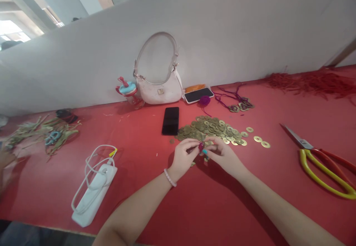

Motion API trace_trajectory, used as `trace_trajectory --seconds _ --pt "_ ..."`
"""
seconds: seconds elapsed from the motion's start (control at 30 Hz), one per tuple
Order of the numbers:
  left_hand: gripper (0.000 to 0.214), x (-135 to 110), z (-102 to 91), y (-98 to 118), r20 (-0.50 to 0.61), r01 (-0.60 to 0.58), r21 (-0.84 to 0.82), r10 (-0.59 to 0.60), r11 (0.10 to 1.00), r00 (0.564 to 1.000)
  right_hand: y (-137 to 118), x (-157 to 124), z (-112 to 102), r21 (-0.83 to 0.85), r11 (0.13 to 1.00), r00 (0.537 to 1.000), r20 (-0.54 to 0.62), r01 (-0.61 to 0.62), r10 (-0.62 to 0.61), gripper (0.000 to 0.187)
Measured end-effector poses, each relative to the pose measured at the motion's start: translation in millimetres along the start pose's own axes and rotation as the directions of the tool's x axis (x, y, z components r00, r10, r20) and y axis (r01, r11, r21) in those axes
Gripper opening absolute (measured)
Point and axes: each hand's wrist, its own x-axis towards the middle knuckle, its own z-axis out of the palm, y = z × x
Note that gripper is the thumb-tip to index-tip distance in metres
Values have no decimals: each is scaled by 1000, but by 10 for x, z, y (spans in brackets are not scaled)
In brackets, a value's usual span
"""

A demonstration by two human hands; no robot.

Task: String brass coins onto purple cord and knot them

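Head view: left hand (185, 156) and right hand (222, 156) fingers pinch small stiff coins (206, 147) on purple cord (200, 146); light, slippery, best held by edges.

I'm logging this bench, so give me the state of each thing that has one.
Left hand: pinching a small purple cord piece with coins.
Right hand: pinching the same piece.
Coin pile: loose, spread on the red table.
Black phone: flat, screen dark.
Second phone: flat, screen dark.
Scissors: lying flat, blades shut.
Handbag: upright against the wall.
Power bank: cable coiled on it.
Cup: lid on.
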Motion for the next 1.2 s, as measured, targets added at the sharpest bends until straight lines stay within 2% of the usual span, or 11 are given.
trace_trajectory --seconds 0.17,0.4,0.67,0.83,1.0,1.1,1.2 --pt "13 -7 8 15 38 -32 5 32 999 999 -25 11 2 -71 997 1000 10 -20 20 36" --pt "11 -5 7 9 44 -27 -5 28 1000 999 57 44 -59 -169 984 992 -101 51 -69 18" --pt "12 5 -9 31 40 14 -29 -13 999 999 40 65 -117 -239 969 973 -201 66 -115 20" --pt "17 -11 -30 54 228 91 -111 -63 990 972 -43 64 -135 -318 942 926 -311 110 -213 15" --pt "23 -39 -48 83 416 78 -189 8 979 909 32 107 -199 -330 939 896 -383 96 -226 15" --pt "28 -51 -56 80 456 144 -265 -7 953 890 86 129 -238 -404 913 882 -410 53 -233 14" --pt "27 -45 -61 71 407 157 -327 -11 932 913 85 127 -247 -481 877 863 -437 11 -251 14"
